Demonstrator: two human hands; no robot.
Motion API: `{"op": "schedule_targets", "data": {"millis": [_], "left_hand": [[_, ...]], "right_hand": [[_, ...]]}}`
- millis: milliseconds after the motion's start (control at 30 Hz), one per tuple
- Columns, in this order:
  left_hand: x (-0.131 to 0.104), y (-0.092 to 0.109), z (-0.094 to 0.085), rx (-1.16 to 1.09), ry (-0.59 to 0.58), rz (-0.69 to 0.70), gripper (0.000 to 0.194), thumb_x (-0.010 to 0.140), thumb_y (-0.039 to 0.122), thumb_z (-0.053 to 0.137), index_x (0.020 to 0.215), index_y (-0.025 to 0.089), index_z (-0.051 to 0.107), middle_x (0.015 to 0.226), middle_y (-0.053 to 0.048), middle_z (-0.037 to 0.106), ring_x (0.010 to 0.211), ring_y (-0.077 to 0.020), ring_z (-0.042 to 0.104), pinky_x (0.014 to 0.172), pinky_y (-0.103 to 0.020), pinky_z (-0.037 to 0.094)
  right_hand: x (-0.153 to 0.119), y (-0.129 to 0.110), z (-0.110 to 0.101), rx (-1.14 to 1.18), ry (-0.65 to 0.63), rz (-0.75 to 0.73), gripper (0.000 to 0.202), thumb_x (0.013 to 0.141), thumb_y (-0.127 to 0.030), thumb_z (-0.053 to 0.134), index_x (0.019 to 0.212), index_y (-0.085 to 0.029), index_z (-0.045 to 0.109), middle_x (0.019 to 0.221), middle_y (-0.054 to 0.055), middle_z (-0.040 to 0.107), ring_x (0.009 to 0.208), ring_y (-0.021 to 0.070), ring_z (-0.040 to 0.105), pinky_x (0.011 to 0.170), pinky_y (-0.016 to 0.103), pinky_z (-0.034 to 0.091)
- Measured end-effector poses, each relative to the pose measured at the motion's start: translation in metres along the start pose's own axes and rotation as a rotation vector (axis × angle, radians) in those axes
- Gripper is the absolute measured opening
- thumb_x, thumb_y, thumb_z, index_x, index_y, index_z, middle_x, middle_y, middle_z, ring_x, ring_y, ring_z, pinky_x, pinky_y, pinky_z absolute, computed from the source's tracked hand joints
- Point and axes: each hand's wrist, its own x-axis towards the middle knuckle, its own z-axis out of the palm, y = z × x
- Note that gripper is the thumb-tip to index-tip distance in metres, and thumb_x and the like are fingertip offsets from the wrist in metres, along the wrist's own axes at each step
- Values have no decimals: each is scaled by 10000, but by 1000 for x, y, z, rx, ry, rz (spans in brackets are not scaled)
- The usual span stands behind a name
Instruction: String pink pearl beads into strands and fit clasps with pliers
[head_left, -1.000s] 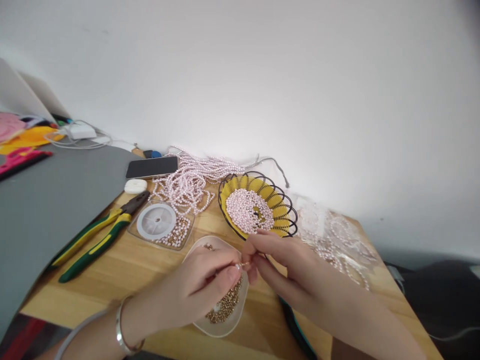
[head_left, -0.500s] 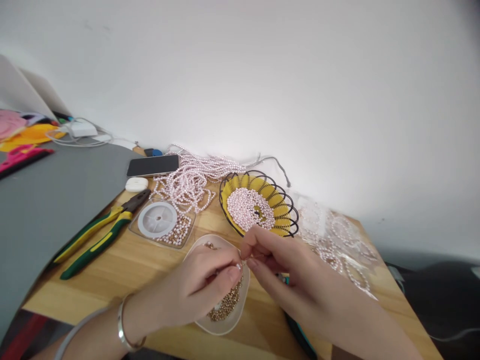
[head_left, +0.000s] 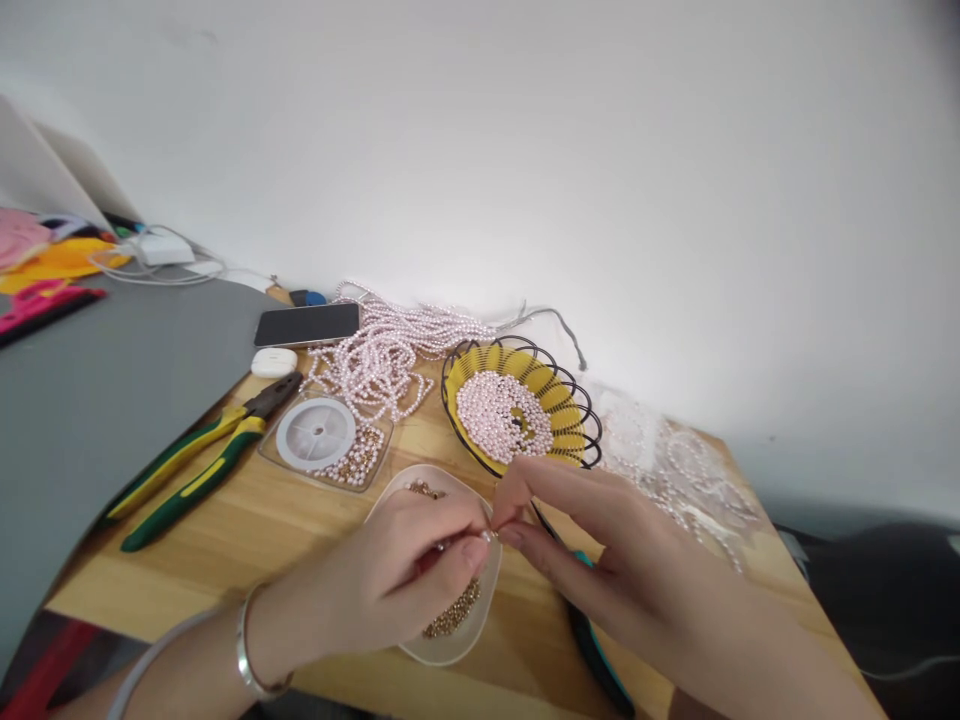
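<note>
A small pale bead [head_left: 487,536] sits at the fingertips above the right rim of a white dish [head_left: 489,590], pinched between thumb and forefinger of the left hand [head_left: 420,560]. Just beside it, the right hand [head_left: 600,525] has thumb and forefinger pressed together on a tiny gold-coloured piece [head_left: 495,534], too small to identify. The left hand covers much of the dish, leaving gold beads [head_left: 457,612] showing at its near end and a few more at the far end.

Beyond the hands, a black-rimmed yellow basket [head_left: 566,435] holds loose pale-pink beads [head_left: 495,415]; the right hand blocks part of its near edge. That hand also partly hides a teal-and-black-handled tool [head_left: 596,655]. Farther right lie clear plastic bags [head_left: 637,430] with beaded strands.

Left of the dish is a clear box [head_left: 375,478] with a line spool [head_left: 315,433] and mixed beads, then green-and-yellow pliers [head_left: 202,480]. Behind them are a white case [head_left: 274,362], a smartphone [head_left: 307,325] and heaped pink bead strands [head_left: 382,365]. All rest on the wooden tabletop [head_left: 337,530].
</note>
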Motion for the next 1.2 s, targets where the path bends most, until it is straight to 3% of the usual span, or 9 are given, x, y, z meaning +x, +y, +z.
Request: {"op": "schedule_targets", "data": {"millis": [100, 333, 433, 700, 967, 1200], "left_hand": [[1, 2, 0, 14, -24, -20, 295, 1027, 252, 382, 737, 198, 392, 625, 50, 371, 555, -109, 371, 539, -275, 282], [0, -1, 0, 76, -13, -19, 269, 1021, 244, 386, 764, 193, 446, 630, 47, 393, 567, -114, 395, 539, -274, 293], [1, -1, 1, 72, 8, -3, 280, 1021, 245, 386, 750, 192, 433, 623, 51, 384, 557, -108, 385, 540, -266, 291], [1, 1, 0, 67, 5, -16, 295, 1038, 259, 388, 757, 190, 443, 643, 50, 419, 570, -98, 416, 560, -247, 311], [-2, -1, -2, 14, 7, -51, 316, 1048, 297, 376, 764, 187, 459, 646, 41, 416, 555, -102, 392, 522, -242, 298], [-3, 2, -2, -41, -16, -38, 295, 1045, 266, 383, 771, 187, 460, 652, 54, 423, 564, -86, 390, 544, -229, 302]], "right_hand": [[-3, 0, 0, -4, -19, 21, 106, 1002, -183, 497, 941, -256, 543, 927, -20, 616, 839, 143, 585, 724, 270, 434], [-7, 1, 6, 9, -125, 146, 135, 1040, -296, 329, 992, -240, 441, 826, 3, 570, 691, 168, 552, 603, 306, 401], [-6, 2, 6, 39, -145, 156, 129, 1033, -292, 341, 1001, -243, 455, 834, 5, 583, 702, 168, 556, 612, 303, 409], [-5, 4, 4, -50, -52, 84, 141, 1032, -246, 424, 956, -241, 542, 835, 3, 639, 742, 165, 592, 649, 299, 427], [-13, 0, 8, -22, -9, 29, 96, 1061, -262, 373, 1019, -273, 459, 949, 27, 676, 844, 193, 657, 711, 328, 495], [-15, -2, 11, -97, 49, 19, 115, 1072, -308, 385, 1061, -288, 498, 927, 4, 686, 768, 167, 656, 580, 289, 452]]}}
